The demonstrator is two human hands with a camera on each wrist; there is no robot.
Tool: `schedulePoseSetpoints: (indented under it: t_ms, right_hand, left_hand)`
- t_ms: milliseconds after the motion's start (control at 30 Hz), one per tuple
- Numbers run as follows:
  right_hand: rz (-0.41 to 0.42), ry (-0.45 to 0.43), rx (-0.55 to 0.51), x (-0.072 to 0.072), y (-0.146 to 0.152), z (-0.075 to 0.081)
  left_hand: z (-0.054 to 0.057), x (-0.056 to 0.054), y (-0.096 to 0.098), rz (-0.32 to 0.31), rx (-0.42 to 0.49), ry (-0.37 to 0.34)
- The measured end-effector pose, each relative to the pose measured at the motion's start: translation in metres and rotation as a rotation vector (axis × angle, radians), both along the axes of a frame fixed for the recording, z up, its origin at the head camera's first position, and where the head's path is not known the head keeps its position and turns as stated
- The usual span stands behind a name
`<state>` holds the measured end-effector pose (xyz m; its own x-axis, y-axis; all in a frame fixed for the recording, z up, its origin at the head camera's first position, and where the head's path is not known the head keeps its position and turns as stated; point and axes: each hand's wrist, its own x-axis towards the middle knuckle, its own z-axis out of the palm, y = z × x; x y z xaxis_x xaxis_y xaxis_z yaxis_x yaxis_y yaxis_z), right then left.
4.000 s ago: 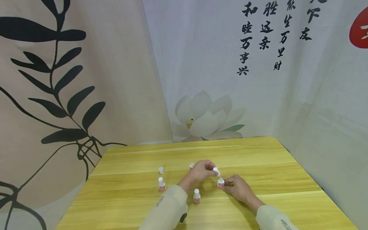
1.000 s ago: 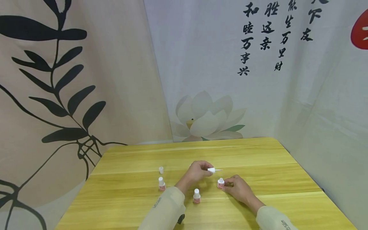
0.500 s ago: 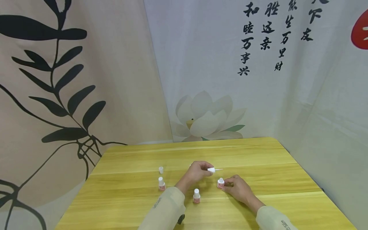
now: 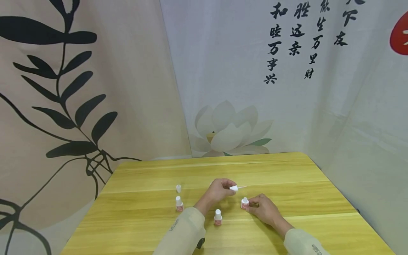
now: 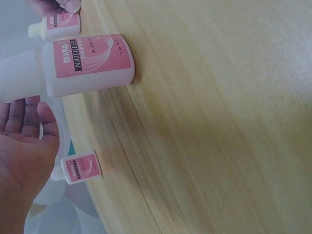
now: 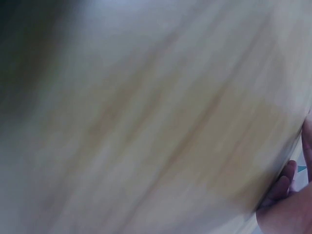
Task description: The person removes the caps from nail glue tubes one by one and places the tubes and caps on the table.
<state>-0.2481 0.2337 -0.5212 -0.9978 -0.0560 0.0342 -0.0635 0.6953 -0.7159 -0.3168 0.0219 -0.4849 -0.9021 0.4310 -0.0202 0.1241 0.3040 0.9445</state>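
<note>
My left hand [image 4: 218,190] pinches a white brush cap [image 4: 234,188], held sideways above the table with its thin brush pointing right. Below and to the right of it, an uncapped nail glue bottle [image 4: 244,203] stands upright. The thumb and fingers of my right hand [image 4: 264,208] grip that bottle at its right side. A capped nail glue bottle [image 4: 218,217] stands in front of my left hand; the left wrist view shows its pink label [image 5: 92,56] large. Only the edge of my right hand [image 6: 285,204] shows in the right wrist view.
Another capped bottle [image 4: 179,204] stands to the left, with a small whitish piece [image 4: 178,188] behind it. One more pink-labelled bottle [image 5: 83,168] appears beyond my left hand in the left wrist view. A printed curtain [image 4: 229,88] hangs behind the wooden table [image 4: 127,219].
Four seconds ago the brush pointed down at the bottle's neck. My left hand has since drawn it away and turned it sideways; lately its tip tilts up slightly. My right hand stays put.
</note>
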Motion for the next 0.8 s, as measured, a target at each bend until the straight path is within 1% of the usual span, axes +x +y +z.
schedulePoseSetpoints:
  t_ms: [133, 467, 800]
  right_hand:
    - [-0.003, -0.01, -0.02, 0.0004, -0.0006, 0.0004]
    - [-0.001, -0.004, -0.016, -0.0001, -0.0007, -0.0003]
    - [0.002, -0.009, -0.036, 0.0008, -0.0007, -0.0005]
  left_hand:
    - [-0.0003, -0.0001, 0.0001, 0.0, 0.004, -0.012]
    - [0.0005, 0.0011, -0.0004, 0.0, 0.026, -0.023]
    - [0.0014, 0.0025, -0.0007, -0.003, 0.028, -0.012]
